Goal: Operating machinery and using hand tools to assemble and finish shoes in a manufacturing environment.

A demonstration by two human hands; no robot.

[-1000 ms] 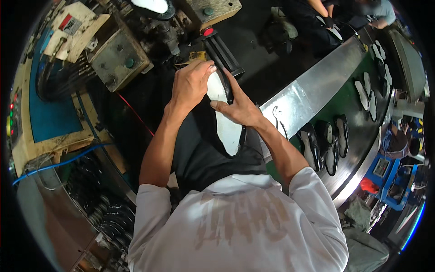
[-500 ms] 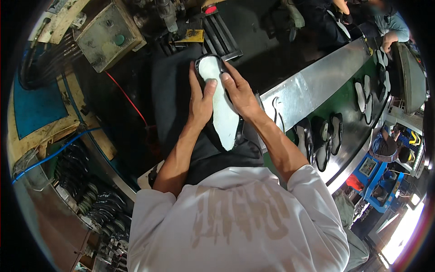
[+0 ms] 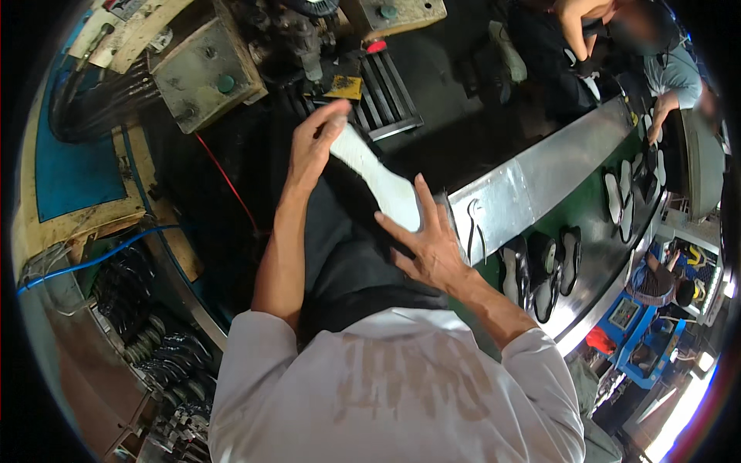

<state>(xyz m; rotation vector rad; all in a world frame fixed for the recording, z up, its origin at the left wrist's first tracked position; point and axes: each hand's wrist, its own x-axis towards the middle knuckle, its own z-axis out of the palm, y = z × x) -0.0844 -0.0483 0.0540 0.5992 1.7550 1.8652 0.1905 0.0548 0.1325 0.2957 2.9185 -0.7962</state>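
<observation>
A black shoe with a long white sole (image 3: 378, 174) facing up lies aslant over my lap. My left hand (image 3: 312, 147) is closed round its upper left end, thumb and fingers pinching the edge. At the lower right end my right hand (image 3: 440, 247) has its fingers spread, the fingertips at the sole's edge. Most of the black upper is lost against my dark trousers. Just right of my right hand, a pair of pincers (image 3: 476, 224) rests on the metal ledge (image 3: 513, 181).
Several black shoes (image 3: 544, 270) with pale soles stand on the green belt (image 3: 590, 212) to my right. A machine with a grey box (image 3: 204, 81) is ahead. Racked dark shoes (image 3: 158, 332) are at lower left. Co-workers (image 3: 671, 73) sit at the far right.
The shoe has swung from nearly upright to a slant. My left hand has moved up and left on it, while my right hand has dropped to the lower end and spread its fingers.
</observation>
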